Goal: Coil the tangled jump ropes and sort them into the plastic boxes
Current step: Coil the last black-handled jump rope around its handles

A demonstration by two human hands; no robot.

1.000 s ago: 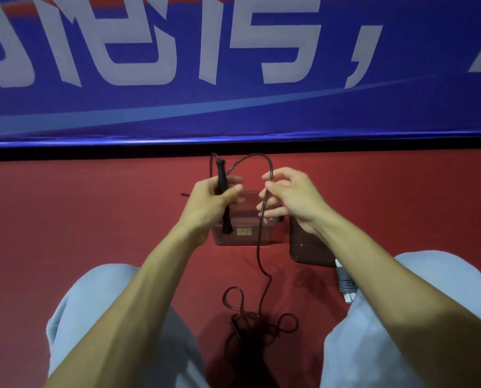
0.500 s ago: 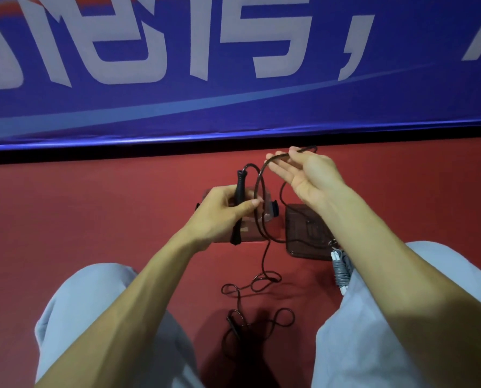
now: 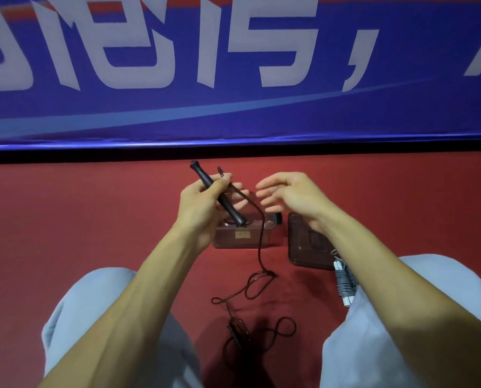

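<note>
My left hand (image 3: pixel 203 203) grips the black handle (image 3: pixel 219 197) of a black jump rope, tilted with its top end up and to the left. The black cord (image 3: pixel 260 247) drops from that hand, passes in front of a clear plastic box (image 3: pixel 242 236), and lies in loose loops on the red floor between my knees. Its second handle (image 3: pixel 235 331) rests on the floor lower down. My right hand (image 3: pixel 292 197) hovers just right of the left one, fingers spread, holding nothing. A dark box lid (image 3: pixel 306 247) lies flat beside the box.
A grey coiled jump rope (image 3: pixel 344 281) with white handles lies against my right leg. A blue banner (image 3: pixel 233 79) with white lettering stands along the far edge of the red floor (image 3: pixel 79 219). My knees in light trousers frame the tangle.
My right hand has let the cord loop go and dropped lower, fingers now spread. The left hand tilted the handle leftward and rose slightly. The cord has slackened into loops on the floor.
</note>
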